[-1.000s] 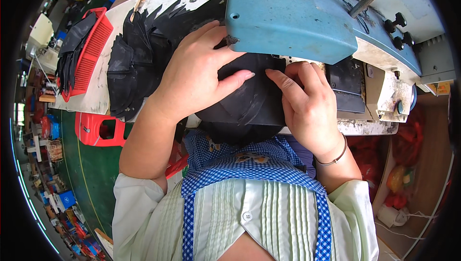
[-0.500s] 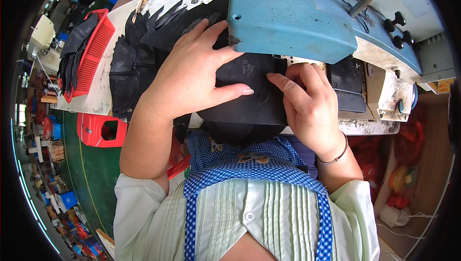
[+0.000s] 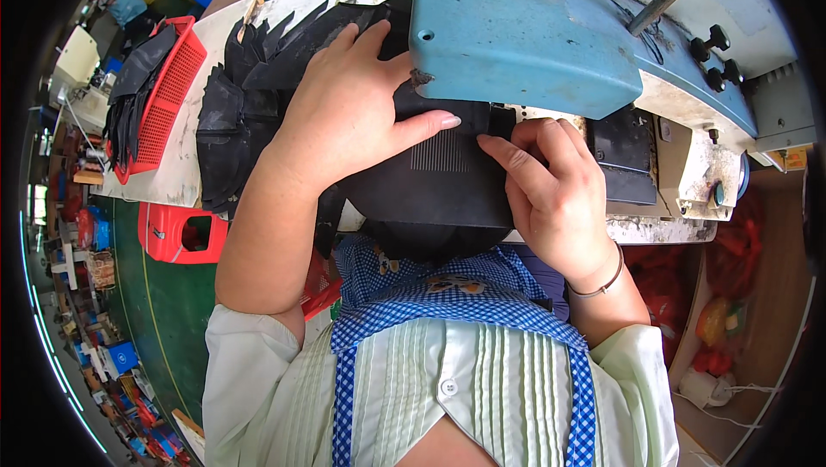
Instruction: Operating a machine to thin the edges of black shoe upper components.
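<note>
At the far left a red basket (image 3: 176,80) rests on the white worktable (image 3: 185,170), with a heap of black cut pieces (image 3: 245,101) just right of it. The left hand (image 3: 348,119) lies flat, fingers spread, pressing the black fabric piece (image 3: 439,187) at the table's near edge. The right hand (image 3: 555,196) rests on the fabric's right side, fingers curled, perhaps pinching its edge. Above, farther right, sits the blue sewing machine (image 3: 525,37).
</note>
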Tool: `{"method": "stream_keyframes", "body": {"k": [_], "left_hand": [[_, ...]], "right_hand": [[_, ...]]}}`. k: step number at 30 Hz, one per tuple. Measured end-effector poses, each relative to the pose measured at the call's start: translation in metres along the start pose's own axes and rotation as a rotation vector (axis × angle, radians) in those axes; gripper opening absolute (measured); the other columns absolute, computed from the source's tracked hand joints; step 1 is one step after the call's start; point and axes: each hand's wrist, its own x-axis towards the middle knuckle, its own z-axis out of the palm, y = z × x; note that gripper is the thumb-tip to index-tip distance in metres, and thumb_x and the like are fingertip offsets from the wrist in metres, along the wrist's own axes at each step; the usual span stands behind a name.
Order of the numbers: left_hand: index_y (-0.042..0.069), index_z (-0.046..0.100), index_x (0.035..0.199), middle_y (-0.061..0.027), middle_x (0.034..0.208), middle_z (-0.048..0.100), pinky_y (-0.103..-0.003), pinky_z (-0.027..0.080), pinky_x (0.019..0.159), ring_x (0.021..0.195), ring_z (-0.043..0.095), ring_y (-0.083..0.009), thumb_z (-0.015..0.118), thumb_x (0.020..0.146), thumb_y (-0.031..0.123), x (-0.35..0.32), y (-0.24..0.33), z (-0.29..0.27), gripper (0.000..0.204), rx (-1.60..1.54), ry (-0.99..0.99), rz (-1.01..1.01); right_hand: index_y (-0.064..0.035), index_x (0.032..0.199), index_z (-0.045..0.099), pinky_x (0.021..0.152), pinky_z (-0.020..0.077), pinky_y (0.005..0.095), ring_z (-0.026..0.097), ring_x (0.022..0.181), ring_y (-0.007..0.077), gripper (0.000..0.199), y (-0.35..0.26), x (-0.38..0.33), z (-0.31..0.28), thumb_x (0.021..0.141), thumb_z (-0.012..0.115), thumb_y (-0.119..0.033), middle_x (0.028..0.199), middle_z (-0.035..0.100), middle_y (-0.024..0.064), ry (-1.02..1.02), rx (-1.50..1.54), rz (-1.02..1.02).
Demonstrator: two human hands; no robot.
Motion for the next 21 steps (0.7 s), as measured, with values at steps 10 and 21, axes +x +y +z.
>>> {"method": "stream_keyframes", "body": {"k": [10, 21], "left_hand": [[0.012, 0.073, 0.119, -0.0239, 0.108, 0.067, -0.052, 0.059, 0.081, 0.096, 0.069, -0.0426, 0.082, 0.078, 0.052, 0.017, -0.003, 0.012, 0.058, 0.038, 0.096, -0.114], [0.017, 0.063, 0.143, -0.0259, 0.153, 0.046, -0.057, 0.04, 0.105, 0.136, 0.045, -0.0513, 0.079, 0.078, 0.056, -0.096, 0.061, -0.014, 0.077, 0.083, 0.031, -0.17]], "right_hand": [[-0.0029, 0.11, 0.076, 0.074, 0.0544, 0.0384, 0.063, 0.084, 0.0288, 0.041, 0.001, 0.001, 0.001, 0.073, 0.067, 0.01, 0.092, 0.059, 0.0108, 0.021, 0.022, 0.01], [-0.0001, 0.105, 0.073, 0.07, 0.0552, 0.0374, 0.066, 0.076, 0.0301, 0.025, 0.003, -0.001, -0.003, 0.081, 0.07, 0.009, 0.089, 0.067, 0.0127, 0.087, 0.268, 0.09]]}}
